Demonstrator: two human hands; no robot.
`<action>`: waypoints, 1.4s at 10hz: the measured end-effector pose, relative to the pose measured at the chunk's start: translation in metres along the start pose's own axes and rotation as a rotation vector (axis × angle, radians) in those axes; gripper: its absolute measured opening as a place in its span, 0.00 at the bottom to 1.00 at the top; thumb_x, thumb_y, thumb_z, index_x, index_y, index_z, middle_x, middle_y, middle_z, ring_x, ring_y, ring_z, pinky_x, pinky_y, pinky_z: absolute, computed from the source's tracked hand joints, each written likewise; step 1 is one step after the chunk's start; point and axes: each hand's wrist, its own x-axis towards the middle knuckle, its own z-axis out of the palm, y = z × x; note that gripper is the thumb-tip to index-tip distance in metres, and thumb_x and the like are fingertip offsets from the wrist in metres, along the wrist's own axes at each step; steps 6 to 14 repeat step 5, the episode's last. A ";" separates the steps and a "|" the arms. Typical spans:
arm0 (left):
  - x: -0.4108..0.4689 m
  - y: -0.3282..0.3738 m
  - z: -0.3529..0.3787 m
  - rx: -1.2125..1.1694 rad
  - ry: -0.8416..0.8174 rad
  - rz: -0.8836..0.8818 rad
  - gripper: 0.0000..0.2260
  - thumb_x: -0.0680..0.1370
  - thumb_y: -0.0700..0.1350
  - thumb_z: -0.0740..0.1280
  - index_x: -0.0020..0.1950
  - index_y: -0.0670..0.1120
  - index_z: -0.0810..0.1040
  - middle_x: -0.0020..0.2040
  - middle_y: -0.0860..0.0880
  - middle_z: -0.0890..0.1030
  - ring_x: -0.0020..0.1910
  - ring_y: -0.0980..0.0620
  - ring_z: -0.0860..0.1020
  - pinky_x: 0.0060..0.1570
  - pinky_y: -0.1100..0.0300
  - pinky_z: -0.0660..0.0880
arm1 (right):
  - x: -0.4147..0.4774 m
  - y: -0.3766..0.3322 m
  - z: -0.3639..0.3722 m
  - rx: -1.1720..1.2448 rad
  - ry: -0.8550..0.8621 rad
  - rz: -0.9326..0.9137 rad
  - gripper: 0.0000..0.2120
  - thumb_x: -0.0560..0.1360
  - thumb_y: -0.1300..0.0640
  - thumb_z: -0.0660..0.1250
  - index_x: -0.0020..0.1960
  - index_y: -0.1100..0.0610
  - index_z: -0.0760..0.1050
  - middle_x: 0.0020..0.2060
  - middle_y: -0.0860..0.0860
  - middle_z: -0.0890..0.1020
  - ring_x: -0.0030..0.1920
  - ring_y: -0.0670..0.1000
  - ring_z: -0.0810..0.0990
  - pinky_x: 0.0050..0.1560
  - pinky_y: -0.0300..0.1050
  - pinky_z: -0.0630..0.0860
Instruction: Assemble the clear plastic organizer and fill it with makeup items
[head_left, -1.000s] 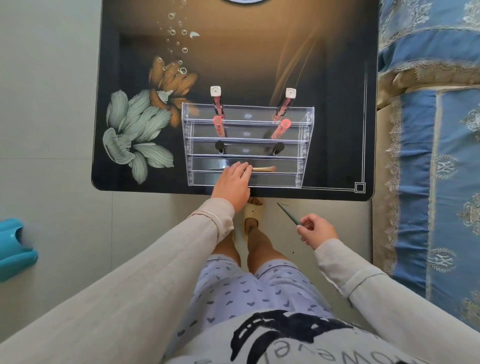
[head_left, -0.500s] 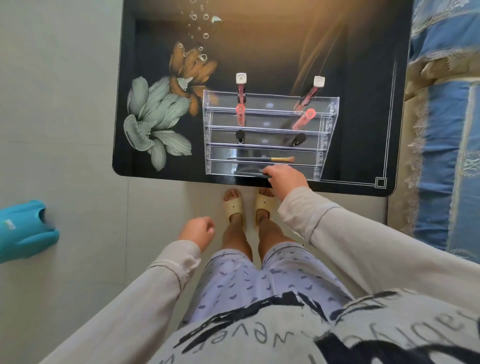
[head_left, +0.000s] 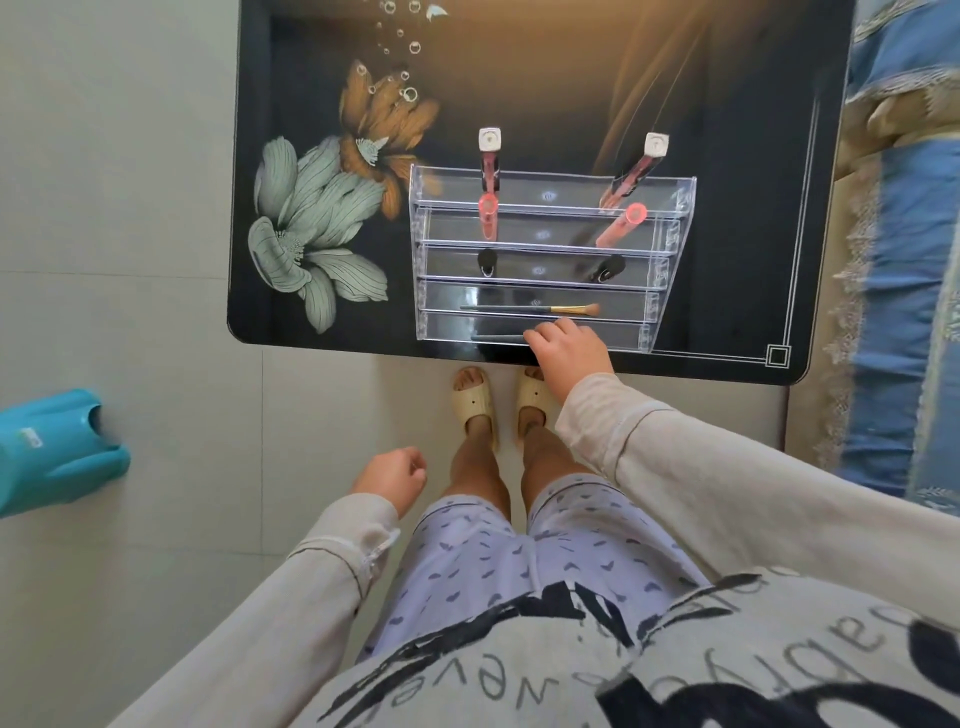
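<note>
My right hand reaches into the front tier of the clear organizer, which stands near the front edge of the black table. Its curled fingertips pinch one end of a dark pencil lying in that tier. A brush lies one tier behind. My left hand hangs loosely curled, holding nothing

A glossy black tabletop, printed with pale green and orange flowers toward its left edge, carries a clear tiered organizer standing at the near edge, closer to the right corner.
</note>
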 end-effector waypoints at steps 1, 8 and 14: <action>0.000 0.010 -0.003 -0.011 0.001 0.019 0.13 0.77 0.40 0.58 0.58 0.44 0.77 0.58 0.42 0.81 0.57 0.43 0.77 0.57 0.55 0.74 | -0.003 -0.001 0.001 0.021 -0.012 0.041 0.23 0.75 0.61 0.64 0.69 0.57 0.64 0.67 0.56 0.71 0.68 0.57 0.67 0.67 0.52 0.67; -0.002 0.025 -0.021 0.010 0.022 0.067 0.12 0.77 0.40 0.58 0.57 0.43 0.77 0.57 0.42 0.80 0.57 0.42 0.77 0.56 0.55 0.73 | -0.096 0.013 -0.002 0.568 -0.106 0.247 0.15 0.77 0.62 0.59 0.62 0.58 0.74 0.59 0.55 0.79 0.58 0.54 0.77 0.62 0.44 0.72; -0.002 0.025 -0.021 0.010 0.022 0.067 0.12 0.77 0.40 0.58 0.57 0.43 0.77 0.57 0.42 0.80 0.57 0.42 0.77 0.56 0.55 0.73 | -0.096 0.013 -0.002 0.568 -0.106 0.247 0.15 0.77 0.62 0.59 0.62 0.58 0.74 0.59 0.55 0.79 0.58 0.54 0.77 0.62 0.44 0.72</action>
